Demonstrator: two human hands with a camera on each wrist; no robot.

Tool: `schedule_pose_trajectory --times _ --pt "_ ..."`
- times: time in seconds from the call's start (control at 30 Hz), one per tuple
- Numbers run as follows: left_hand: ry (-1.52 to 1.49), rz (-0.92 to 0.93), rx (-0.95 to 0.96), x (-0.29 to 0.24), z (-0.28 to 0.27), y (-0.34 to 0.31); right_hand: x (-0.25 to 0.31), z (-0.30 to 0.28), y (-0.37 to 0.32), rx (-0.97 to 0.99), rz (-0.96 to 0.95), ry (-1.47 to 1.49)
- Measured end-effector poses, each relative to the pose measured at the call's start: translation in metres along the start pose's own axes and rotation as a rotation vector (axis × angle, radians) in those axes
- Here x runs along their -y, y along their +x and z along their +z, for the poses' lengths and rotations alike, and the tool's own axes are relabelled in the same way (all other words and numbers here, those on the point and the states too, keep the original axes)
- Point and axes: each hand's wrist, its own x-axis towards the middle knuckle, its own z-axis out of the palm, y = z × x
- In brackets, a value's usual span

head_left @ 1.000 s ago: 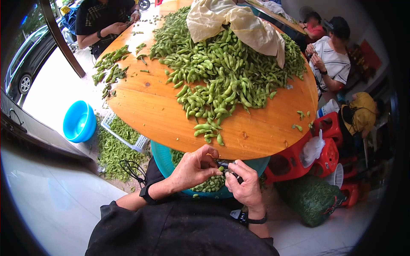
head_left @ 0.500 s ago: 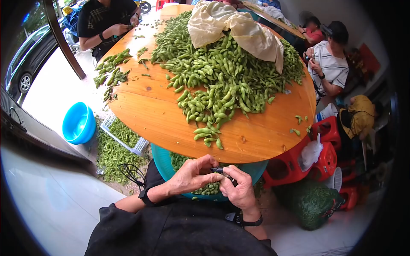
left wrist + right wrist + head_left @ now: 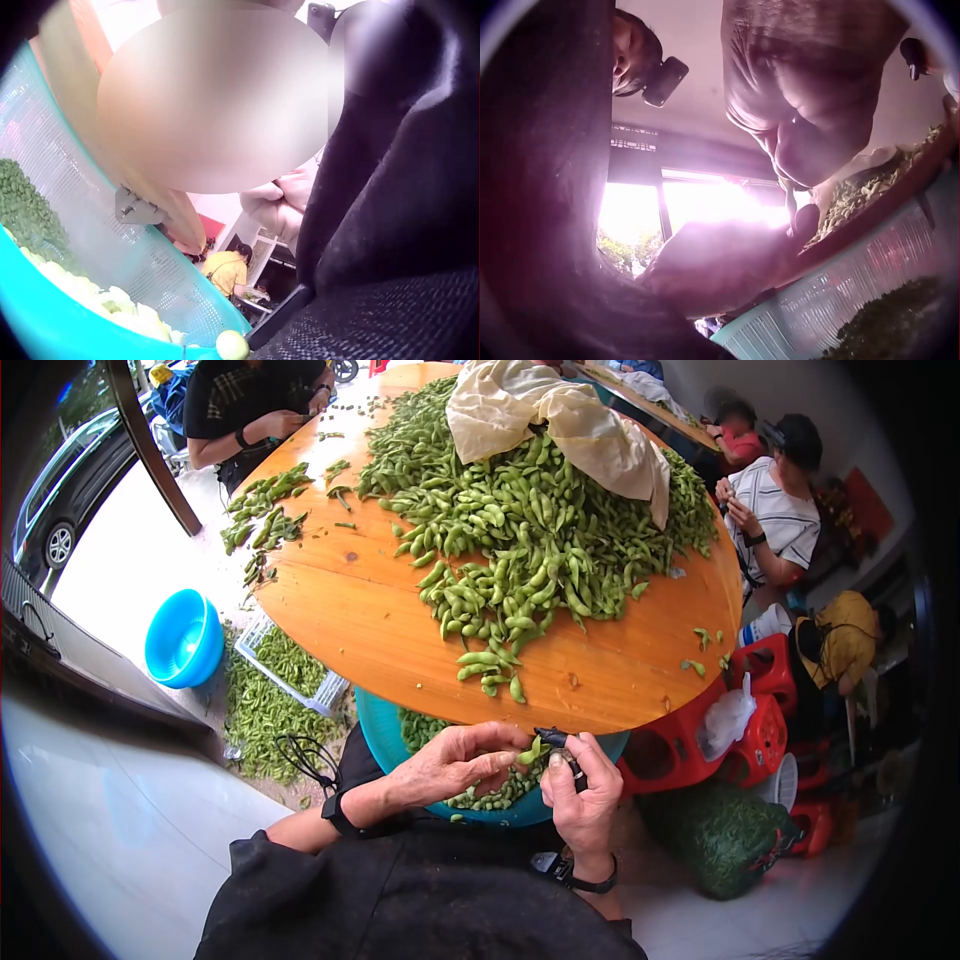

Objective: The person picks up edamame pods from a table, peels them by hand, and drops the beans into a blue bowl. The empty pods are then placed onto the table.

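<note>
1. left hand (image 3: pixel 462 760): fingers curled, thumb and fingertips pinched on a green pod (image 3: pixel 530 751); a black band sits on the wrist.
2. right hand (image 3: pixel 585 792): fingers wrapped round a small dark tool (image 3: pixel 557 739). The tool's end sticks out just above the thumb, right at the pod. Can't tell if they touch.
3. The pod sits between the two hands, just off the left fingertips and just left of the right thumb, tilted.
4. teal basket (image 3: pixel 372 722): directly under both hands, with green beans and pods heaped in it below the knuckles.
5. wooden table (image 3: pixel 340 610): its round edge is just beyond the hands, and the basket is partly tucked under it.
6. pod pile (image 3: pixel 530 530): on the table ahead of both hands. A few loose pods lie near the table edge, just past the left fingertips.
7. cream cloth (image 3: pixel 550 415): on the far top of the pile, well away from the hands.
8. Left of the left hand, on the floor: a white crate (image 3: pixel 322 695) with pods, and a blue basin (image 3: pixel 185 640) further left.
9. Right of the right hand: red stools (image 3: pixel 765 725), with a dark green net sack (image 3: pixel 730 830) lower right.
10. Other people sit at the far and right sides of the table, well apart from the hands.
11. The right wrist view is backlit, so the grip can't be read there. The left wrist view shows the basket's mesh wall and pale beans.
</note>
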Motion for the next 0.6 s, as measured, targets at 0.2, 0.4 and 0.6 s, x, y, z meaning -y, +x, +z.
schedule_pose_trajectory --times 0.2,0.4,0.6 --pt "0.022 -0.038 -0.118 0.002 0.000 0.000 -0.002 -0.004 0.001 0.090 0.298 0.514" --pt "0.337 0.118 -0.324 0.011 0.016 0.001 -0.006 -0.006 0.000 0.252 0.442 0.562" --pt "0.667 0.234 -0.385 0.015 0.011 0.002 -0.013 0.001 -0.002 0.190 0.372 0.538"
